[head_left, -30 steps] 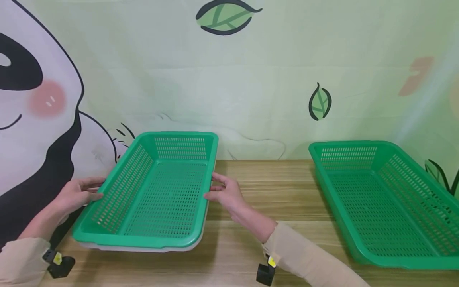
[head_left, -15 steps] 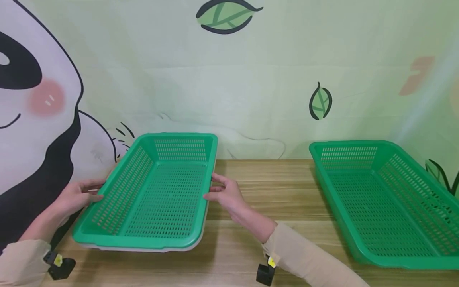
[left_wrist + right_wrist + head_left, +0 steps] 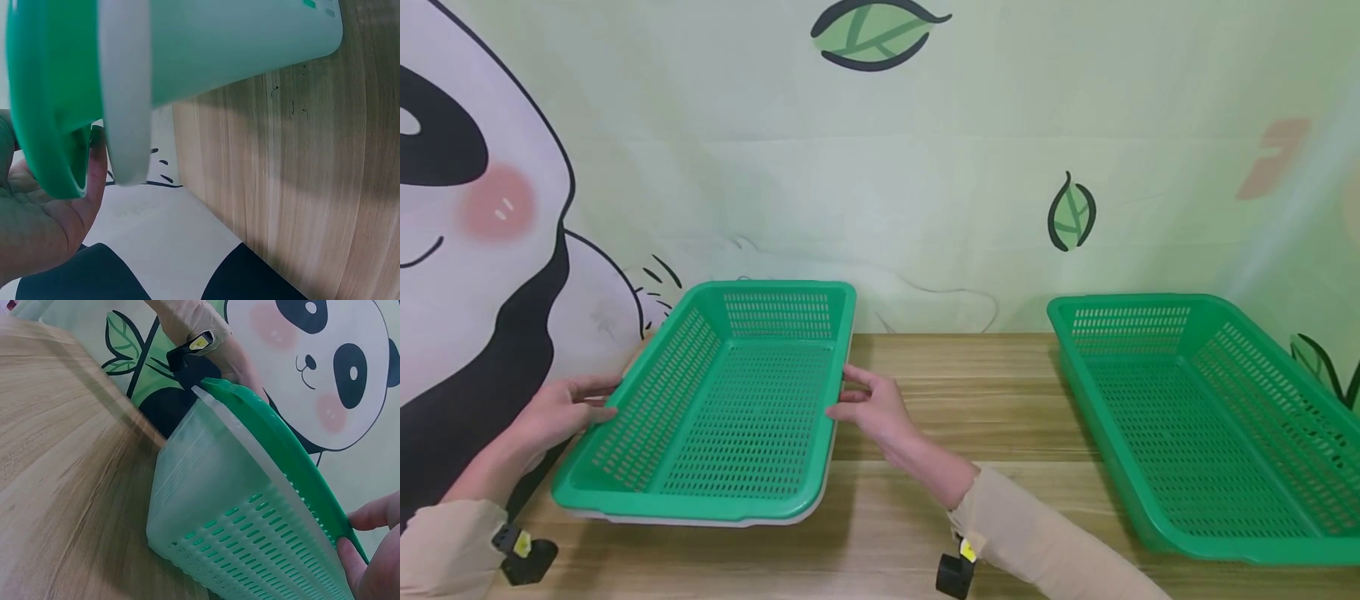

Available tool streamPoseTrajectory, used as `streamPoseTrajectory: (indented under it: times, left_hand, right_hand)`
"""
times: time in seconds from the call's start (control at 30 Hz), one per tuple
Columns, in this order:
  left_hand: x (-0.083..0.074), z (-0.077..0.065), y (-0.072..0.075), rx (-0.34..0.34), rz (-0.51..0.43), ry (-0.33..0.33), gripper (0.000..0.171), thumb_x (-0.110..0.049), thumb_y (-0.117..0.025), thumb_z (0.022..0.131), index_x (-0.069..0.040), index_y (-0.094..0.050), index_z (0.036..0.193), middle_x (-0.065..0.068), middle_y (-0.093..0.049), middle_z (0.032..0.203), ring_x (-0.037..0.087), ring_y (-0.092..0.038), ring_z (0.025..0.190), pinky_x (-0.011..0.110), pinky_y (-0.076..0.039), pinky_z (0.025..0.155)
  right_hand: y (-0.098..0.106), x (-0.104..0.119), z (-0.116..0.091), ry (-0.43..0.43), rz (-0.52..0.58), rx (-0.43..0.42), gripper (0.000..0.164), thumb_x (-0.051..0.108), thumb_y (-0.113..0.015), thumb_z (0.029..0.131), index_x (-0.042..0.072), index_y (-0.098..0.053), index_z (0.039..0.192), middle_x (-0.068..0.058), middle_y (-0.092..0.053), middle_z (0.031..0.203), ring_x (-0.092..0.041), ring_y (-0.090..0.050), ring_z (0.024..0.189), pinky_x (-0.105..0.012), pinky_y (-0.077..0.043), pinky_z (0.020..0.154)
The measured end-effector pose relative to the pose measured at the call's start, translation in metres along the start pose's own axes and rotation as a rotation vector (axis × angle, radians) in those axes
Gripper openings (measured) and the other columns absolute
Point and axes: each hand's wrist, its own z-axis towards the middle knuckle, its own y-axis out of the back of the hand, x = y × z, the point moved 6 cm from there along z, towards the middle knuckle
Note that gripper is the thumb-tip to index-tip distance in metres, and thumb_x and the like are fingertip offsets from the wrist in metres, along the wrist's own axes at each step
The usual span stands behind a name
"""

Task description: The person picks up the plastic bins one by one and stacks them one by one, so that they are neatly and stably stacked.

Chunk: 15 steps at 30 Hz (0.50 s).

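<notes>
A green plastic basket [image 3: 745,417] with slotted walls sits nested in a white basket [image 3: 206,469], whose pale rim shows under the green one. My left hand [image 3: 561,408] grips the green basket's left rim; in the left wrist view a finger reaches between the green and white rims. On the opposite side my right hand [image 3: 876,408] pinches the green rim between thumb and fingers. The white basket's base lies close over the wooden table [image 3: 269,175]. Inside the green basket only its bare slotted floor shows.
A second green basket [image 3: 1165,433] stands at the right of the table [image 3: 955,392], running out of the head view. Behind the table hangs a pale green backdrop [image 3: 925,183] printed with a panda and leaves. Each wrist carries a small black camera [image 3: 955,575].
The green basket's far rim has sunk very slightly. Both hands keep their hold on its sides.
</notes>
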Motion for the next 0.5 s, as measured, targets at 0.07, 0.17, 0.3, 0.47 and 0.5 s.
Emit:
streamPoseTrajectory:
  times: [0.07, 0.17, 0.3, 0.47, 0.5]
  left_hand:
    - [0.0011, 0.0009, 0.0001, -0.002, 0.005, 0.000, 0.059, -0.007, -0.052, 0.085, 0.015, -0.026, 0.134, 0.036, -0.033, 0.132, 0.050, -0.036, 0.116, 0.050, -0.044, 0.083]
    - [0.0026, 0.0010, 0.0018, -0.016, 0.013, 0.008, 0.059, -0.007, -0.052, 0.085, 0.015, -0.028, 0.134, 0.036, -0.034, 0.131, 0.049, -0.037, 0.115, 0.048, -0.045, 0.081]
    - [0.0028, -0.0006, 0.0076, -0.058, 0.025, 0.011, 0.060, -0.009, -0.054, 0.085, 0.012, -0.029, 0.135, 0.036, -0.033, 0.132, 0.049, -0.037, 0.114, 0.053, -0.044, 0.081]
    - [0.0012, -0.0017, 0.0077, -0.027, 0.016, -0.023, 0.064, -0.013, -0.055, 0.086, 0.012, -0.025, 0.136, 0.035, -0.028, 0.135, 0.050, -0.035, 0.118, 0.057, -0.040, 0.086]
    - [0.0015, -0.0014, 0.0062, -0.012, 0.016, -0.027, 0.064, -0.013, -0.055, 0.086, 0.013, -0.024, 0.136, 0.035, -0.027, 0.135, 0.051, -0.034, 0.118, 0.056, -0.040, 0.087]
  right_hand:
    - [-0.0001, -0.0004, 0.0001, 0.005, -0.005, -0.006, 0.065, -0.007, -0.066, 0.073, 0.001, -0.042, 0.133, -0.014, -0.059, 0.107, -0.017, -0.056, 0.092, -0.027, -0.050, 0.080]
    - [-0.0001, -0.0007, -0.0001, 0.015, -0.021, -0.018, 0.064, -0.007, -0.067, 0.072, 0.001, -0.044, 0.132, -0.013, -0.058, 0.109, -0.019, -0.055, 0.094, -0.026, -0.050, 0.079]
    - [0.0017, -0.0007, -0.0009, 0.027, -0.048, -0.050, 0.066, -0.005, -0.068, 0.071, 0.003, -0.045, 0.132, -0.010, -0.054, 0.120, -0.022, -0.051, 0.103, -0.029, -0.048, 0.081]
    - [0.0033, 0.0002, -0.0029, 0.054, -0.070, -0.065, 0.068, -0.002, -0.069, 0.072, 0.003, -0.041, 0.134, -0.010, -0.045, 0.132, -0.026, -0.045, 0.114, -0.037, -0.044, 0.091]
    - [0.0027, -0.0004, -0.0033, 0.054, -0.068, -0.058, 0.069, -0.001, -0.068, 0.072, 0.003, -0.040, 0.135, -0.010, -0.045, 0.133, -0.027, -0.045, 0.115, -0.039, -0.042, 0.092]
